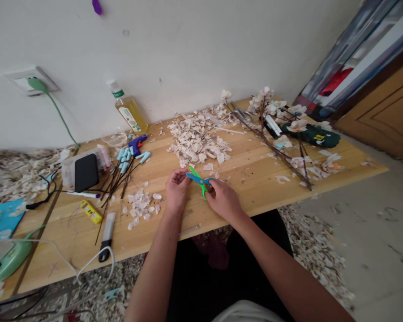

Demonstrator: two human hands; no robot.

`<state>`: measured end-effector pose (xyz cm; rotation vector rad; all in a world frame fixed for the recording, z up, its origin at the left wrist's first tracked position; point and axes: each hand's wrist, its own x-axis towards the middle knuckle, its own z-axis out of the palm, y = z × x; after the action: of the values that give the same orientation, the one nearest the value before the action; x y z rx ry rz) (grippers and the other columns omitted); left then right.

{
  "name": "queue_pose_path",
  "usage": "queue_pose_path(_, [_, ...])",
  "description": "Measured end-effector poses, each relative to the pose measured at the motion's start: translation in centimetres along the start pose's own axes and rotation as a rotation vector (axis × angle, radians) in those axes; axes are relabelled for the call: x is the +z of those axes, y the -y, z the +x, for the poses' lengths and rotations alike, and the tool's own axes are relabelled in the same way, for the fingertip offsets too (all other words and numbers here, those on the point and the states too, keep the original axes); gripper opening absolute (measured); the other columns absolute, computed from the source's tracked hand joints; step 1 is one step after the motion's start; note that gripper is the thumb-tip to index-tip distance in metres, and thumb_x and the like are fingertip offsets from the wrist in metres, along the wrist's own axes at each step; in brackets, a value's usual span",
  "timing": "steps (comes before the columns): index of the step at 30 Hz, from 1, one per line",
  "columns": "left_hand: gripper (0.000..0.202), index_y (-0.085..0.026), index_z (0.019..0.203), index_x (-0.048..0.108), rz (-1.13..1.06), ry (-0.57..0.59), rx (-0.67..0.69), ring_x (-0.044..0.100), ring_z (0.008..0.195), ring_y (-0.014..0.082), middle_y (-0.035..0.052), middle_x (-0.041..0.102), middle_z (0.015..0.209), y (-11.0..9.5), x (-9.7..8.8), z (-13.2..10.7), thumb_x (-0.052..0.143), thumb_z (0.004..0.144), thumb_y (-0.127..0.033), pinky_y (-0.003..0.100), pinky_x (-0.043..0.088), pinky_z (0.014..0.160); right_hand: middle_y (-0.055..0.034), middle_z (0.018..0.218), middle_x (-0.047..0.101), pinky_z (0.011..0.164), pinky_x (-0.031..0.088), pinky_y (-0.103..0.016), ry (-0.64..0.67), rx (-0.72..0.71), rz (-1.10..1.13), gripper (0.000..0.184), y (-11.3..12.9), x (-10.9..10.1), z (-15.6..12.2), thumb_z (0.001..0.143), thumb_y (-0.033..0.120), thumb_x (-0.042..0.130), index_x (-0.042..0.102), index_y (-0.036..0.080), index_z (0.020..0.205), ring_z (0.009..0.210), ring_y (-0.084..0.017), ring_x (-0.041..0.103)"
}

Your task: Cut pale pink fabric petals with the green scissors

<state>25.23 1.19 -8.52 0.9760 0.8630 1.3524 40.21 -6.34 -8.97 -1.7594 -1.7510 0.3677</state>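
Observation:
My right hand (223, 199) is closed on a pair of blue and green scissors (199, 180), blades pointing left toward my left hand (176, 189). The left hand's fingers are pinched at the blade tips on something small that I cannot make out. Both hands hover over the wooden table (248, 179) near its front edge. A big heap of pale petal scraps (198, 141) lies just beyond the hands. A smaller pile of petals (141, 205) sits to the left of my left hand.
Branches with pale artificial flowers (275, 129) lie at the right. At the left are wire stems with blue tips (126, 167), a blue glue gun (137, 143), a black phone on a box (86, 172), a utility knife (106, 235), a yellow bottle (129, 109) and cables. Scraps litter the floor.

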Motion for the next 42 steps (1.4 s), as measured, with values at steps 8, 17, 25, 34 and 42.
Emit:
queue_pose_path(8, [0.028, -0.019, 0.084, 0.068, -0.073, -0.027, -0.053, 0.066, 0.074, 0.0122, 0.001, 0.071, 0.082, 0.2, -0.1, 0.0, 0.086, 0.064, -0.025, 0.027, 0.054, 0.074, -0.0054, 0.092, 0.068, 0.071, 0.04, -0.031, -0.008, 0.017, 0.003, 0.011, 0.0, 0.1, 0.0, 0.086, 0.022, 0.058, 0.059, 0.022, 0.096, 0.086, -0.022, 0.061])
queue_pose_path(17, [0.029, -0.019, 0.088, 0.068, -0.034, -0.009, -0.024, 0.067, 0.078, 0.0132, 0.0016, 0.072, 0.086, 0.5, -0.3, 0.2, 0.085, 0.065, -0.023, 0.029, 0.054, 0.081, -0.006, 0.095, 0.069, 0.071, 0.042, -0.031, -0.008, 0.014, 0.003, 0.012, -0.2, 0.1, -0.1, 0.086, 0.021, 0.056, 0.061, 0.022, 0.098, 0.088, -0.023, 0.061])
queue_pose_path(25, [0.029, -0.019, 0.084, 0.068, -0.004, -0.026, -0.032, 0.067, 0.075, 0.0132, 0.0014, 0.071, 0.082, 0.2, -0.3, 0.3, 0.086, 0.063, -0.026, 0.029, 0.054, 0.077, -0.0063, 0.099, 0.069, 0.073, 0.043, -0.032, 0.007, 0.017, 0.007, 0.016, -0.4, 0.2, 0.0, 0.086, 0.017, 0.056, 0.062, 0.022, 0.1, 0.089, -0.023, 0.062])
queue_pose_path(34, [0.025, -0.019, 0.083, 0.072, -0.025, -0.021, -0.097, 0.066, 0.07, 0.0116, 0.0012, 0.072, 0.077, -0.2, -0.4, 0.1, 0.086, 0.064, -0.029, 0.025, 0.052, 0.071, -0.0068, 0.1, 0.069, 0.075, 0.044, -0.033, 0.0, 0.029, 0.02, 0.02, -0.8, 0.3, 0.0, 0.088, 0.016, 0.053, 0.062, 0.023, 0.104, 0.092, -0.024, 0.062])
queue_pose_path(42, [0.028, -0.02, 0.08, 0.074, -0.118, -0.017, -0.156, 0.063, 0.063, 0.009, -0.0002, 0.071, 0.074, -0.5, -0.3, 0.2, 0.089, 0.059, -0.03, 0.022, 0.051, 0.065, -0.0057, 0.094, 0.069, 0.072, 0.042, -0.031, 0.001, 0.044, 0.048, 0.014, -1.1, 0.3, 0.1, 0.089, 0.017, 0.053, 0.063, 0.024, 0.094, 0.088, -0.023, 0.062])
